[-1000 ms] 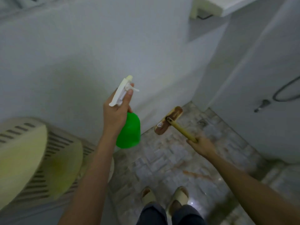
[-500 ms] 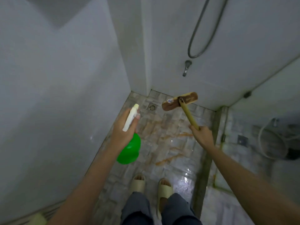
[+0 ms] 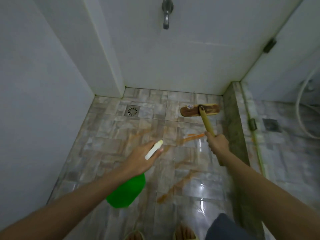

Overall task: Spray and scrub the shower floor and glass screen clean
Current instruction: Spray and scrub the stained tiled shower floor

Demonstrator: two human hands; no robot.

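Left hand [image 3: 138, 160] grips green spray bottle [image 3: 128, 191], nozzle aimed at shower floor [image 3: 107, 135] on near side of drain [image 3: 132, 110]. Right hand [image 3: 219, 144] fingers wrapped round handle of brush [image 3: 200, 110], head right of drain. Risk: glossy wet tiles with orange streaks [image 3: 195, 135]; footing may slip during scrubbing.

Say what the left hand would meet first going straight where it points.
Probably the stained shower floor just ahead of the left hand and its spray bottle, short of the brush; depth is unclear.
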